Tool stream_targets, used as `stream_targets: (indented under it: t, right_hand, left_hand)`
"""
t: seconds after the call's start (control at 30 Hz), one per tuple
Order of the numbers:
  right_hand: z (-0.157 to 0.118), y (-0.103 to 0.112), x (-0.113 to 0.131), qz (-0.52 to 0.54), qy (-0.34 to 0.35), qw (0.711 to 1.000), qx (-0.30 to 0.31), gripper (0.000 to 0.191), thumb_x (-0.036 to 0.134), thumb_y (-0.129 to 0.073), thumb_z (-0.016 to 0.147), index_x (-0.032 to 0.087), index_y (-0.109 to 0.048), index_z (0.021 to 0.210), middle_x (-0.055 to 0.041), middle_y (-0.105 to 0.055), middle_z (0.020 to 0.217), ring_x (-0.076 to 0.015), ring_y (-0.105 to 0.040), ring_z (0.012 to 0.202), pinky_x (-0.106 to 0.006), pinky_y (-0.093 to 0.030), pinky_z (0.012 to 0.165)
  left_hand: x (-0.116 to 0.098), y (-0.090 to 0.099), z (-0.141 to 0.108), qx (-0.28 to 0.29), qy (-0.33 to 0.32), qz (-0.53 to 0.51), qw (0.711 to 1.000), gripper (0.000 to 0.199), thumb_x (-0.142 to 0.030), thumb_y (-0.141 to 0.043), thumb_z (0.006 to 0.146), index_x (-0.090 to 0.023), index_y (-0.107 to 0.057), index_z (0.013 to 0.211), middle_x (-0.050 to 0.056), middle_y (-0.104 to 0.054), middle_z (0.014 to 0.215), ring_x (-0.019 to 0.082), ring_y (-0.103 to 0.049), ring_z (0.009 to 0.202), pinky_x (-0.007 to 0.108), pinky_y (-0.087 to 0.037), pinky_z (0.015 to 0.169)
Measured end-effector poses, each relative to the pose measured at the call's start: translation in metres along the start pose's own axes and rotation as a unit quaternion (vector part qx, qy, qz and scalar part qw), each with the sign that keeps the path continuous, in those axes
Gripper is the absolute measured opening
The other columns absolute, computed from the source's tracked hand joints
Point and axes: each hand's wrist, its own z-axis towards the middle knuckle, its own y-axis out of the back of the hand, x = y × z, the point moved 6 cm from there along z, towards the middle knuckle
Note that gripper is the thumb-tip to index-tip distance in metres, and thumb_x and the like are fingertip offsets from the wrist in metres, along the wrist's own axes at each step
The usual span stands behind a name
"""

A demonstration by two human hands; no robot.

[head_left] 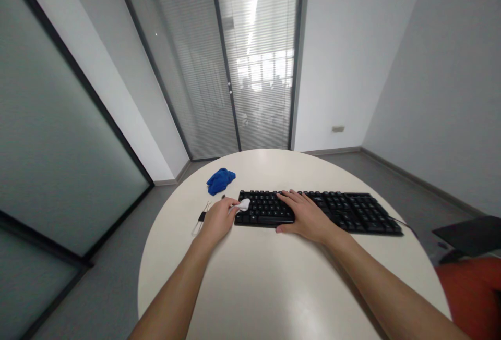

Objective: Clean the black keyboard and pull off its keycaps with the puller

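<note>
A black keyboard [270,209] lies across the table. My left hand [219,220] is closed in a pinch at the keyboard's left end. Between its fingertips is a small white thing with a wider, rounded end [244,204], touching or just above the leftmost keys; its exact kind is unclear. My right hand [307,217] rests flat over the middle keys, fingers stretched out and thumb at the front edge. Beside my left hand lies a wire keycap puller [202,217] with a black middle, partly hidden by the hand. A small dark piece [223,196] sits just behind that hand.
A crumpled blue cloth [221,181] lies on the round white table [250,288], toward the back left. The keyboard's cable [403,223] runs off the right edge. At the right stands a red and black chair [465,282]. Glass doors with blinds [258,95] are beyond.
</note>
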Motion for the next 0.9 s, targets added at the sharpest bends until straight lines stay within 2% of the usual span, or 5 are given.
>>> stream_targets:
  t: [0.37,0.57,0.7,0.9]
  right_hand:
    - [-0.002,-0.006,-0.003,-0.008,-0.014,1.000,-0.006,0.104,0.072,-0.066,0.071,0.019,-0.032,0.153,-0.0141,-0.037,0.156,-0.0392,-0.029,0.144,-0.060,-0.021,0.117]
    - [-0.001,-0.004,-0.004,-0.025,-0.019,1.000,0.003,0.106,0.075,-0.064,0.069,0.019,-0.033,0.153,-0.0148,-0.034,0.157,-0.0398,-0.026,0.145,-0.062,-0.017,0.117]
    - [-0.002,-0.002,-0.017,-0.044,-0.039,0.998,0.016,0.111,0.081,-0.062,0.065,0.020,-0.035,0.153,-0.0156,-0.031,0.158,-0.0429,-0.021,0.146,-0.065,-0.013,0.116]
    - [-0.003,0.000,-0.032,-0.047,-0.055,0.997,0.033,0.109,0.082,-0.061,0.065,0.024,-0.036,0.153,-0.0142,-0.034,0.157,-0.0451,-0.023,0.145,-0.068,-0.010,0.115]
  left_hand:
    - [-0.006,-0.002,0.000,0.023,-0.009,-0.028,0.999,0.017,-0.018,-0.059,0.083,-0.022,-0.071,0.094,0.004,-0.072,0.096,0.021,-0.064,0.086,0.030,-0.044,0.075]
    - [-0.007,-0.003,-0.003,0.029,0.004,-0.021,0.999,0.012,-0.018,-0.059,0.081,-0.022,-0.066,0.089,0.003,-0.071,0.093,0.021,-0.063,0.082,0.028,-0.041,0.069]
    - [-0.005,-0.005,-0.003,0.037,0.011,-0.012,0.999,0.009,-0.019,-0.059,0.083,-0.021,-0.064,0.090,0.004,-0.070,0.091,0.021,-0.062,0.082,0.028,-0.040,0.067]
    - [-0.012,-0.005,-0.005,0.042,-0.076,-0.026,0.996,0.020,-0.009,-0.056,0.076,-0.021,-0.063,0.090,0.005,-0.068,0.095,0.022,-0.061,0.091,0.032,-0.045,0.078]
